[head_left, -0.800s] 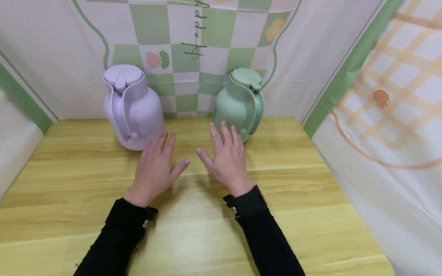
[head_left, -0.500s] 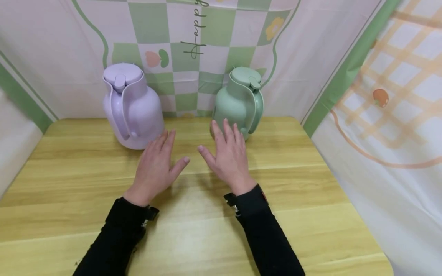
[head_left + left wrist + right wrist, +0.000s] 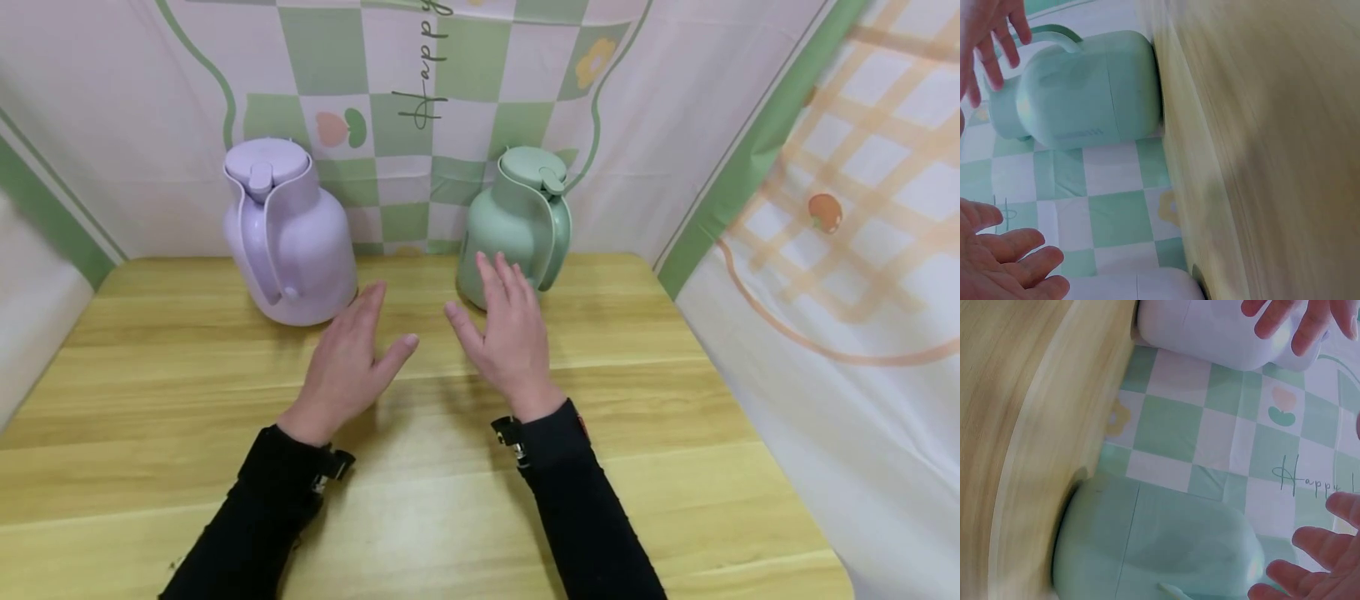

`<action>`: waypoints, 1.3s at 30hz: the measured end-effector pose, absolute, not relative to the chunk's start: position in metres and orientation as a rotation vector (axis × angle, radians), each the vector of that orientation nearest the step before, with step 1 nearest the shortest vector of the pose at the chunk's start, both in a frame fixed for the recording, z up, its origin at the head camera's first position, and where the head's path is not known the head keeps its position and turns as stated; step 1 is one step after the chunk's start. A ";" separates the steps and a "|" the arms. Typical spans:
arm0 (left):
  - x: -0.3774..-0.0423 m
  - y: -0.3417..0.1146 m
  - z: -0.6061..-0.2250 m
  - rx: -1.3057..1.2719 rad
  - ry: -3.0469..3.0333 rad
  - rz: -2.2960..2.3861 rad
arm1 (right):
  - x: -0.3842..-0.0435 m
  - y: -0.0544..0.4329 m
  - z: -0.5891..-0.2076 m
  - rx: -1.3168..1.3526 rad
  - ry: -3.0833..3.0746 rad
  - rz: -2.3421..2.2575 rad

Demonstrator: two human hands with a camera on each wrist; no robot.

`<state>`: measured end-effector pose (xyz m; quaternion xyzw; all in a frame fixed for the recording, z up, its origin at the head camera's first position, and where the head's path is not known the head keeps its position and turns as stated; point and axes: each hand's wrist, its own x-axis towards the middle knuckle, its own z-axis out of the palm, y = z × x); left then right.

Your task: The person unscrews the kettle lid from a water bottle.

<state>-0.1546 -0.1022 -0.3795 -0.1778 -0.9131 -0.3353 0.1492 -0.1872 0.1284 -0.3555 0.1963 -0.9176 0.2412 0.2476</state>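
Note:
Two thermos jugs stand upright near the table's back edge, handles toward me. The lilac thermos jug (image 3: 311, 250) is on the left, and the green thermos jug (image 3: 501, 221) is on the right. My left hand (image 3: 341, 362) hovers over the wood just in front of the lilac jug, fingers extended and thumb spread inward. In front of the green jug, my right hand (image 3: 510, 342) is held the same way, its fingertips overlapping the jug's lower body in the head view. Both hands hold nothing. Gaps show between the fingers and the green jug (image 3: 1094, 90) in the left wrist view.
The wooden table (image 3: 420, 508) has rounded corners. A checkered green and white cloth (image 3: 408, 50) hangs right behind the jugs. More patterned cloth (image 3: 847, 250) hangs at the right side.
My right hand has shifted rightward and slightly forward, its fingers turning more edge-on. My left hand has moved slightly to the right. Both jugs stand where they were.

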 end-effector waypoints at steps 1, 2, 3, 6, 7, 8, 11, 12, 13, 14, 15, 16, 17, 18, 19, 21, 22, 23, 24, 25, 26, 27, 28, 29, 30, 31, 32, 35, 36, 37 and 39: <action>-0.155 -0.101 -0.379 -0.514 -2.620 -0.985 | -0.187 0.129 -0.355 0.533 -2.488 0.679; -0.156 -0.100 -0.378 -0.513 -2.619 -1.006 | -0.187 0.130 -0.354 0.532 -2.473 0.703; -0.157 -0.099 -0.377 -0.514 -2.618 -1.026 | -0.187 0.131 -0.354 0.532 -2.454 0.721; -0.160 -0.095 -0.374 -0.509 -2.626 -1.089 | -0.189 0.134 -0.352 0.537 -2.378 0.753; -0.161 -0.094 -0.373 -0.509 -2.625 -1.107 | -0.190 0.135 -0.351 0.540 -2.343 0.758; -0.163 -0.093 -0.373 -0.509 -2.624 -1.126 | -0.190 0.136 -0.350 0.543 -2.307 0.757; -0.167 -0.091 -0.371 -0.509 -2.610 -1.183 | -0.194 0.138 -0.347 0.534 -2.193 0.753; -0.169 -0.090 -0.371 -0.506 -2.605 -1.204 | -0.195 0.139 -0.346 0.530 -2.152 0.756; -0.171 -0.089 -0.371 -0.503 -2.597 -1.227 | -0.197 0.140 -0.346 0.524 -2.108 0.759; -0.172 -0.088 -0.371 -0.498 -2.592 -1.249 | -0.198 0.141 -0.345 0.515 -2.069 0.767; -0.173 -0.087 -0.371 -0.493 -2.588 -1.269 | -0.199 0.143 -0.344 0.510 -2.029 0.782; -0.175 -0.086 -0.372 -0.488 -2.583 -1.289 | -0.201 0.144 -0.343 0.508 -1.987 0.796; -0.177 -0.085 -0.372 -0.479 -2.579 -1.311 | -0.203 0.145 -0.343 0.504 -1.950 0.810; -0.179 -0.084 -0.372 -0.472 -2.572 -1.330 | -0.204 0.147 -0.342 0.498 -1.916 0.824; -0.180 -0.084 -0.373 -0.464 -2.567 -1.351 | -0.206 0.148 -0.340 0.492 -1.885 0.838; -0.183 -0.082 -0.373 -0.444 -2.557 -1.398 | -0.209 0.151 -0.338 0.480 -1.835 0.864; -0.185 -0.081 -0.373 -0.434 -2.549 -1.424 | -0.211 0.153 -0.337 0.470 -1.817 0.874; -0.187 -0.080 -0.373 -0.423 -2.544 -1.451 | -0.213 0.155 -0.335 0.460 -1.804 0.887; -0.188 -0.080 -0.372 -0.412 -2.538 -1.483 | -0.214 0.157 -0.334 0.447 -1.794 0.901; -0.190 -0.079 -0.372 -0.403 -2.534 -1.511 | -0.216 0.159 -0.333 0.432 -1.785 0.921; -0.192 -0.077 -0.371 -0.393 -2.530 -1.541 | -0.217 0.162 -0.331 0.415 -1.782 0.938; -0.193 -0.076 -0.369 -0.384 -2.523 -1.571 | -0.219 0.164 -0.330 0.392 -1.785 0.952; -0.195 -0.075 -0.368 -0.379 -2.514 -1.599 | -0.220 0.167 -0.329 0.370 -1.787 0.968; -0.197 -0.074 -0.368 -0.372 -2.507 -1.626 | -0.222 0.169 -0.328 0.348 -1.792 0.982; -0.199 -0.072 -0.367 -0.364 -2.499 -1.651 | -0.223 0.172 -0.327 0.325 -1.798 0.991; -0.200 -0.071 -0.367 -0.357 -2.489 -1.678 | -0.224 0.174 -0.327 0.304 -1.807 0.994; -0.202 -0.070 -0.366 -0.353 -2.477 -1.711 | -0.226 0.177 -0.327 0.283 -1.821 0.991; -0.206 -0.066 -0.365 -0.345 -2.445 -1.783 | -0.231 0.185 -0.327 0.232 -1.845 1.007; -0.207 -0.064 -0.364 -0.341 -2.436 -1.805 | -0.232 0.187 -0.327 0.216 -1.851 1.020; -0.209 -0.063 -0.363 -0.335 -2.429 -1.824 | -0.234 0.189 -0.327 0.196 -1.859 1.036; -0.211 -0.061 -0.360 -0.314 -2.424 -1.849 | -0.237 0.193 -0.325 0.164 -1.874 1.083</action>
